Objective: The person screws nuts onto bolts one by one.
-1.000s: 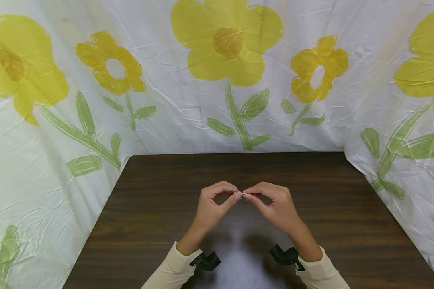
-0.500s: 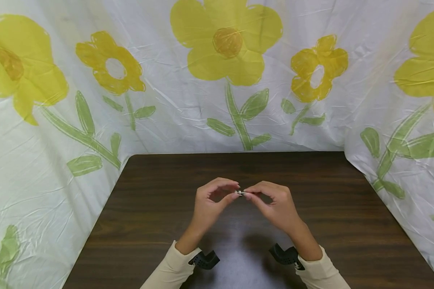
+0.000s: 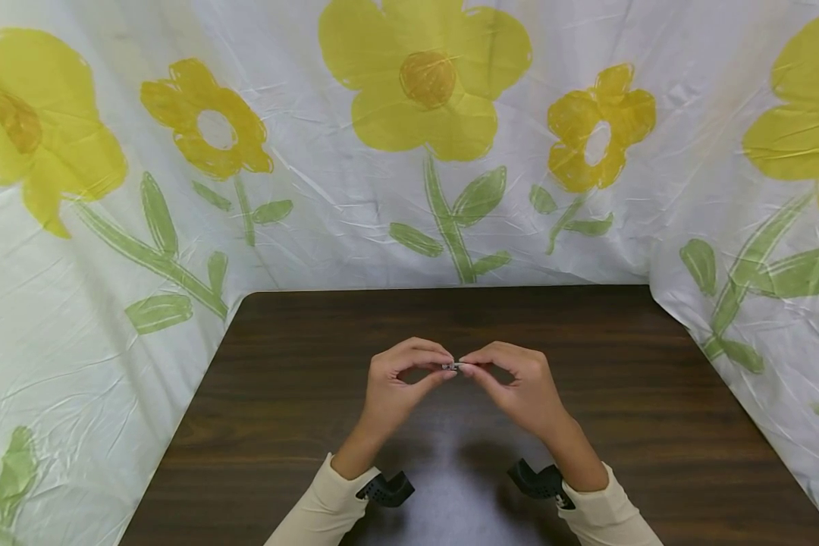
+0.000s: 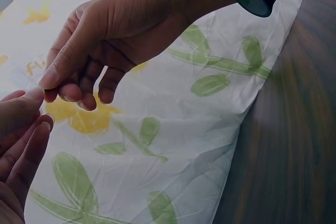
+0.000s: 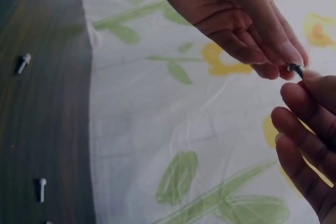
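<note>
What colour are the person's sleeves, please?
The sleeves are cream, showing best in the head view.

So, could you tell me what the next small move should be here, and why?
I would probably try a slight twist of the small metal piece with the left hand, using the right hand to steady it: fingertips of both hands pinch it from opposite ends. It looks bolt-like, though it is too small to tell whether any part is threaded.
</note>
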The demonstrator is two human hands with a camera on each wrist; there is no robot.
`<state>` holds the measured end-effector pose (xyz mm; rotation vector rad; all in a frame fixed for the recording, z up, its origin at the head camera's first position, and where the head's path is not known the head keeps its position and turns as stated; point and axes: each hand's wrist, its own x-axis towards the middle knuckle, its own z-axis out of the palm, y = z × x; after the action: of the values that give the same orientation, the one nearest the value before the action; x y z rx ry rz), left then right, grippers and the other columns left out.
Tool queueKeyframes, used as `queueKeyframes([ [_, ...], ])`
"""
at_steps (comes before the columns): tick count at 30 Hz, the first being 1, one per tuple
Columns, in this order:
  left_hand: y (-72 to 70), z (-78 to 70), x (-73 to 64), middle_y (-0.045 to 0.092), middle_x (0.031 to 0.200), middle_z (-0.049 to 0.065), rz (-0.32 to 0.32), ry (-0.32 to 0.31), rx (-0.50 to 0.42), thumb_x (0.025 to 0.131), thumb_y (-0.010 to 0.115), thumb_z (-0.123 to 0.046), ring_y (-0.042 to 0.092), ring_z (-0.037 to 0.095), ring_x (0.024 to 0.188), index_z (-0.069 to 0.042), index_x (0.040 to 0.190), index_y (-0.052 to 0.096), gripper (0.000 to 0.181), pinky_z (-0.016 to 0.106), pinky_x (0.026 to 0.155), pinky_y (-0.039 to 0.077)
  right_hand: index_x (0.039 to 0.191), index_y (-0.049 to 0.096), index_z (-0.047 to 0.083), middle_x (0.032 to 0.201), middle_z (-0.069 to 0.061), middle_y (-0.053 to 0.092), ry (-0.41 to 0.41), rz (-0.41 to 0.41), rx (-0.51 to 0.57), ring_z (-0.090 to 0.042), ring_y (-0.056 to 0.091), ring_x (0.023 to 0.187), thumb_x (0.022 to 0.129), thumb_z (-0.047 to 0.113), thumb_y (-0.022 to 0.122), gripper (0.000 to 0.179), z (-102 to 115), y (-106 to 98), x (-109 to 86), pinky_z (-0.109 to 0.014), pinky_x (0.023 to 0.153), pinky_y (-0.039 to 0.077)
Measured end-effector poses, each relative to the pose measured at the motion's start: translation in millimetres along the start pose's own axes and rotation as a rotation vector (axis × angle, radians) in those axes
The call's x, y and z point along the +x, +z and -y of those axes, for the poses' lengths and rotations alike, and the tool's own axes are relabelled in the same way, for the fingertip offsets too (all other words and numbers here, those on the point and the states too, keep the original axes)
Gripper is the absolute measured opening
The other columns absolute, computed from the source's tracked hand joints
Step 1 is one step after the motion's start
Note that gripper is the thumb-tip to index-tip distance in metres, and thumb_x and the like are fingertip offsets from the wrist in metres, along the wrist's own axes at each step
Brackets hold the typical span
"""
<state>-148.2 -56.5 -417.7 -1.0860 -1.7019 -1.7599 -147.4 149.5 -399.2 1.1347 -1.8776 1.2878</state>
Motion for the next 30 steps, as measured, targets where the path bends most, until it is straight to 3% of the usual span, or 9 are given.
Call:
queueKeyframes([
  [11, 4.7, -22.0, 8.8, 0.070, 0.088, 0.019, -0.033, -0.060, 0.042, 0.075, 0.076, 0.023, 0.069, 0.020, 0.082, 0.008, 0.092, 0.072, 0.023, 0.036, 0.067, 0.061, 0.098, 0.078, 0.008, 0.087, -0.003, 0.075, -0.007, -0.007, 0.023, -0.014, 0.070, 0.073, 0.087, 0.004, 0.080, 0.011, -0.4, 1.3, -1.5, -0.022, 0.068, 0.057],
  [16, 5.2, -15.0, 4.0, 0.072, 0.088, 0.017, -0.029, -0.155, 0.032, 0.081, 0.074, 0.019, 0.068, 0.016, 0.081, 0.004, 0.093, 0.073, 0.019, 0.034, 0.069, 0.060, 0.097, 0.078, 0.007, 0.087, -0.004, 0.075, -0.019, -0.010, 0.021, -0.014, 0.070, 0.073, 0.094, 0.017, 0.074, 0.011, -0.5, 2.2, -1.0, -0.021, 0.069, 0.056],
  [21, 3.5, -6.6, -2.7, 0.073, 0.088, 0.015, -0.010, -0.259, -0.003, 0.088, 0.072, 0.010, 0.069, 0.014, 0.079, -0.001, 0.097, 0.074, 0.014, 0.033, 0.072, 0.060, 0.097, 0.077, 0.005, 0.087, -0.004, 0.075, -0.037, -0.003, 0.015, -0.015, 0.070, 0.074, 0.096, 0.019, 0.073, 0.014, -0.5, 2.6, -0.2, -0.024, 0.067, 0.057],
  [25, 2.4, -5.8, -4.0, 0.073, 0.087, 0.016, 0.001, -0.290, -0.027, 0.093, 0.071, 0.004, 0.071, 0.016, 0.078, 0.001, 0.097, 0.073, 0.006, 0.034, 0.073, 0.061, 0.097, 0.077, 0.005, 0.087, -0.004, 0.075, -0.043, 0.003, 0.008, -0.014, 0.070, 0.073, 0.097, 0.022, 0.071, 0.018, 0.0, 2.9, 0.3, -0.026, 0.064, 0.057],
  [30, 2.8, -5.2, -3.4, 0.072, 0.085, 0.019, 0.009, -0.301, -0.047, 0.095, 0.068, 0.002, 0.072, 0.029, 0.075, 0.006, 0.096, 0.072, 0.005, 0.037, 0.073, 0.061, 0.097, 0.077, 0.004, 0.087, -0.004, 0.075, -0.045, 0.005, 0.010, -0.014, 0.070, 0.073, 0.096, 0.019, 0.072, 0.016, 0.2, 2.8, 0.8, -0.025, 0.065, 0.057],
])
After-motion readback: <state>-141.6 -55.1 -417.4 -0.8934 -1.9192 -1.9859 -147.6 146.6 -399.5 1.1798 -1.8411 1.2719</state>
